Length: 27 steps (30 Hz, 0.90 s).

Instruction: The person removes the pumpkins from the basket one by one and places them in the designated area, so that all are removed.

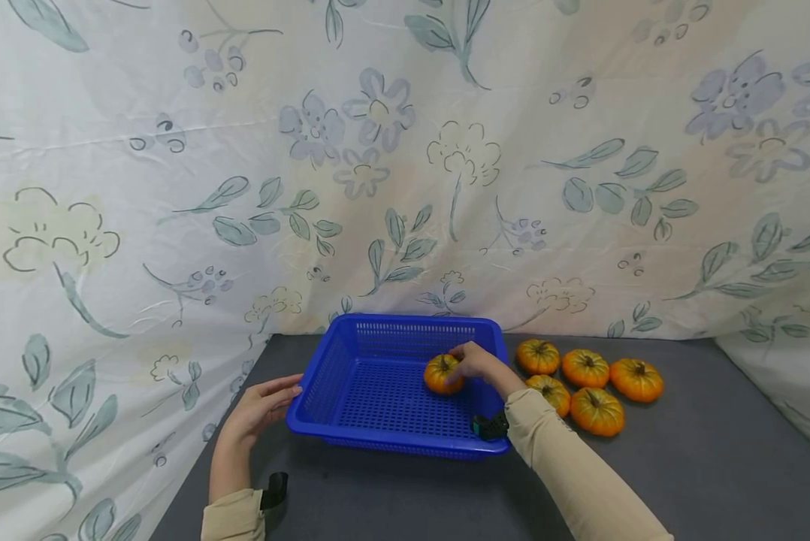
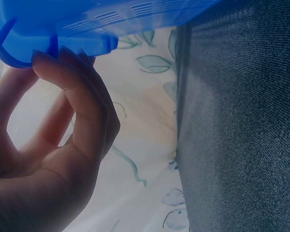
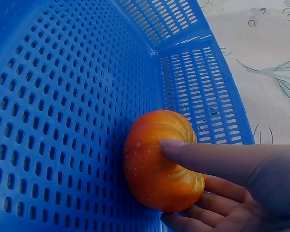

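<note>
A blue plastic basket (image 1: 398,442) with slotted walls and floor stands on the dark table. My left hand (image 1: 256,409) holds its left rim, with fingertips at the rim's edge in the left wrist view. Inside the basket, toward the right, my right hand (image 1: 476,363) grips a small orange pumpkin (image 1: 439,376). In the right wrist view the thumb lies across the pumpkin (image 3: 157,162) and the other fingers are partly hidden behind it. The pumpkin sits close over the basket floor.
Several more small orange pumpkins (image 1: 597,412) lie grouped on the table right of the basket, partly behind the right forearm. A floral cloth (image 1: 378,188) hangs behind and to the left. The dark tabletop (image 1: 709,451) extends to the right and in front.
</note>
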Available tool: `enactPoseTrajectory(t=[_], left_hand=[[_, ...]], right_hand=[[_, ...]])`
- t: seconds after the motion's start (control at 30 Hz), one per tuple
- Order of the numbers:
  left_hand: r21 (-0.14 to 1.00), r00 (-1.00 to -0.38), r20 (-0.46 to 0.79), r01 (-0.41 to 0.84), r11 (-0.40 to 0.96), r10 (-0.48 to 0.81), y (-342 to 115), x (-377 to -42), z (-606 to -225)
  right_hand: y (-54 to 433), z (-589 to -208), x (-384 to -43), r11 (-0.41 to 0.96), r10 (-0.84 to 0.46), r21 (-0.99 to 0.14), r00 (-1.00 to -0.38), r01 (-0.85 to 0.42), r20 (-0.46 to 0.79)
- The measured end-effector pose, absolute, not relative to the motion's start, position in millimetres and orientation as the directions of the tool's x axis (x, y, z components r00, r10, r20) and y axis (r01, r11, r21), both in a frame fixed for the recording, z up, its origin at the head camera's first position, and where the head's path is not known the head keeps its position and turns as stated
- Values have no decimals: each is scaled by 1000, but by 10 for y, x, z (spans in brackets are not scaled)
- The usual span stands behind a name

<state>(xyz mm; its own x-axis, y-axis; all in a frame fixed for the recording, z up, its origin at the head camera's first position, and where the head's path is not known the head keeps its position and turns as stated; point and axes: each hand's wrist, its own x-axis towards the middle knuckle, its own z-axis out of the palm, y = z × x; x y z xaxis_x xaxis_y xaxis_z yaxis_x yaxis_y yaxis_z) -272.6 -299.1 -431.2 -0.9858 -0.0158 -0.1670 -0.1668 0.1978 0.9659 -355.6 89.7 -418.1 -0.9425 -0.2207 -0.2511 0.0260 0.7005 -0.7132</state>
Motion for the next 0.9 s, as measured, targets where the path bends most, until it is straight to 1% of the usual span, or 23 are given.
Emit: enactPoseTrajectory(t=[0.27, 0.43, 0.73, 0.9], left_hand=[[966, -986, -166, -168, 197, -27, -2983, -2725, -4297], [966, -986, -165, -166, 200, -19, -2978, -2719, -4293], [965, -985, -172, -175, 194, -30, -2957, -2727, -4292], [965, -985, -169, -172, 200, -33, -2980, -2720, -4307]], right_hand=[[882, -4198, -3586, 728, -208, -685, -951, 5, -228], [884, -4187, -3577, 714, -218, -700, -952, -4, -216], [903, -4039, -3532, 652, -279, -755, -949, -73, -149], [936, -3912, -3494, 641, -329, -756, -938, -133, -113]])
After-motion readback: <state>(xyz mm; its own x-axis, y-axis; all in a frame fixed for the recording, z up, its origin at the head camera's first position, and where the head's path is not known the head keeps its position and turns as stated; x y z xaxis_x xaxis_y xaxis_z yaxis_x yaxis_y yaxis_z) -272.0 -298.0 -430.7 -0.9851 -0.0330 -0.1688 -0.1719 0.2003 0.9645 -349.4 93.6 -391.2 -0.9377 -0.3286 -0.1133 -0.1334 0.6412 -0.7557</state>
